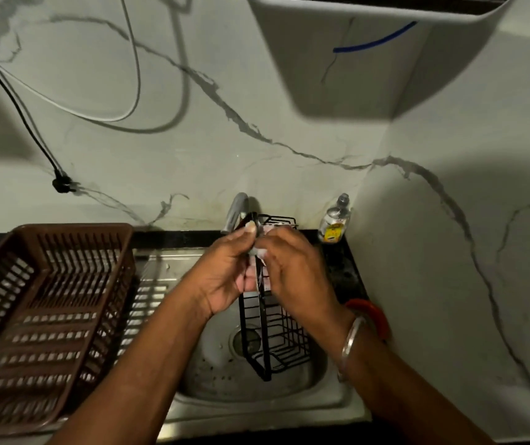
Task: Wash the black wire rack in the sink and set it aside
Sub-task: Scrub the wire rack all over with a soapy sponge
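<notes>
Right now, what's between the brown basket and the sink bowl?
The ribbed steel draining board lies between the brown basket and the sink bowl, with the left forearm passing over its near end. The head view shows this.

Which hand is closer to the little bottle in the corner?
The right one. The right hand is just in front of the bottle, a little to its left. The left hand is farther left, across the rack.
</notes>
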A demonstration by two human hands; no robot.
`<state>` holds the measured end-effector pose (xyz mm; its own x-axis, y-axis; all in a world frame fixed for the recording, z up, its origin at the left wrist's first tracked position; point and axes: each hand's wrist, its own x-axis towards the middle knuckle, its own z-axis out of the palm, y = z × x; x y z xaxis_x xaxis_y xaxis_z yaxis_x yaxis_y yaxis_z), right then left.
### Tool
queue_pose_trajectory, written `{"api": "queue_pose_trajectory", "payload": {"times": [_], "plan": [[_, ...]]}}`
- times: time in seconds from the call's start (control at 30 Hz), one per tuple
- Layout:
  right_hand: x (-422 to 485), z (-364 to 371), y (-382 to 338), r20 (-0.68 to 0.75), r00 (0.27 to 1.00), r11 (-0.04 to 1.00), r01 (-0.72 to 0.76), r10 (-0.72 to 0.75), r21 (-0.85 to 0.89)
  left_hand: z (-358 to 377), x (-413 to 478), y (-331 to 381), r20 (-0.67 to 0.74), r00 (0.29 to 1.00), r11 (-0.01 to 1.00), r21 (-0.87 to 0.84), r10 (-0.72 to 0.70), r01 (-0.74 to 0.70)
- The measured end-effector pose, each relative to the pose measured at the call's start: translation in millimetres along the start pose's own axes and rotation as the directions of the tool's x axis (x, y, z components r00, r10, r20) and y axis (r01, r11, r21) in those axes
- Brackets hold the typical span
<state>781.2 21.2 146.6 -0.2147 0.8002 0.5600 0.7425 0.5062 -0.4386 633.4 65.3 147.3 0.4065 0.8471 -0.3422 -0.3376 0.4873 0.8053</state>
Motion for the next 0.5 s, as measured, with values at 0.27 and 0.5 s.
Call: {"api": "queue_pose_trajectory", "payload": {"times": [0.27, 0.5], "plan": [[-12.6, 1.4, 12.0, -0.027, 0.999, 0.999, -0.018, 0.017, -0.032, 2.1, 9.7, 15.5, -0.033, 0.997, 0.995, 0.077, 0.069, -0.066], [-14.9, 3.4, 13.0, -0.075, 0.997, 1.0, -0.017, 0.016, -0.012, 6.0, 16.5, 31.8, -0.03, 0.992, 0.99, 0.078, 0.119, -0.117]]}}
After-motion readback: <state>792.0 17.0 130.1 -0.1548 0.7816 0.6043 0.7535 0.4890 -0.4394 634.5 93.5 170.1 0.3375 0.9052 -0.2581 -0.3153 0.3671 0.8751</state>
